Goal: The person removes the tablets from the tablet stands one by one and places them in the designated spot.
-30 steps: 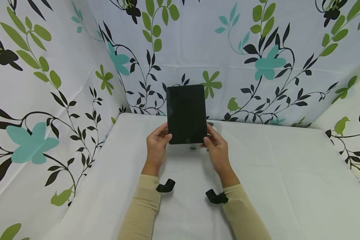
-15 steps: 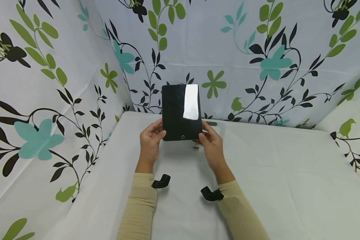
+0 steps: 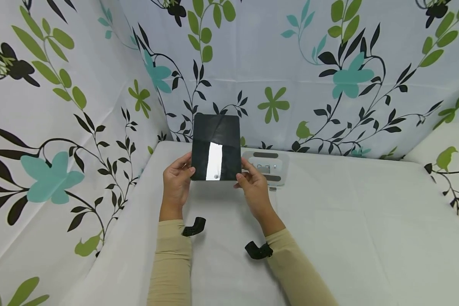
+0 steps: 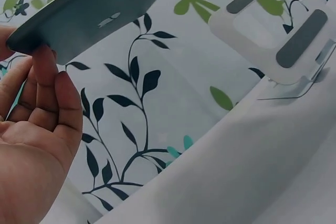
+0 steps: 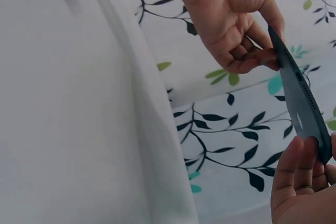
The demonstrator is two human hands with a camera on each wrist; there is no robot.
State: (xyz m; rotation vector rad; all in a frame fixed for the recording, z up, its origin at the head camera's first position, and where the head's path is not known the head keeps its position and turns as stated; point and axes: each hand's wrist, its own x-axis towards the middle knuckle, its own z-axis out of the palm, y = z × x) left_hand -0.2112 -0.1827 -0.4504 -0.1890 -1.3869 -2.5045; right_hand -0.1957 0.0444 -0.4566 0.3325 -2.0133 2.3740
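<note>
Here, two hands hold a dark tablet (image 3: 216,147) upright above a white worktop (image 3: 348,221), towards its far left, in front of a floral backdrop (image 3: 310,63). The left hand (image 3: 176,183) pinches the tablet's lower left edge between thumb and curled fingers; the right hand (image 3: 253,189) grips the lower right edge the same way.

The head view alone shows the tablet's face: a black, switched-off screen with rounded corners, a bright strip of reflected light running down it, and a small round button near the bottom edge. It also shows a pale stand (image 3: 267,166) with grey pads on the worktop just behind and to the right of the tablet, and beige sleeves on both arms.

The left wrist view shows instead the tablet's underside and bottom edge (image 4: 89,9): a grey back, a row of small speaker holes and a port slot. The stand (image 4: 278,35) appears here from below, apart from the tablet.

The right wrist view shows the tablet (image 5: 299,108) edge-on, as a thin dark blade between both hands.
</note>
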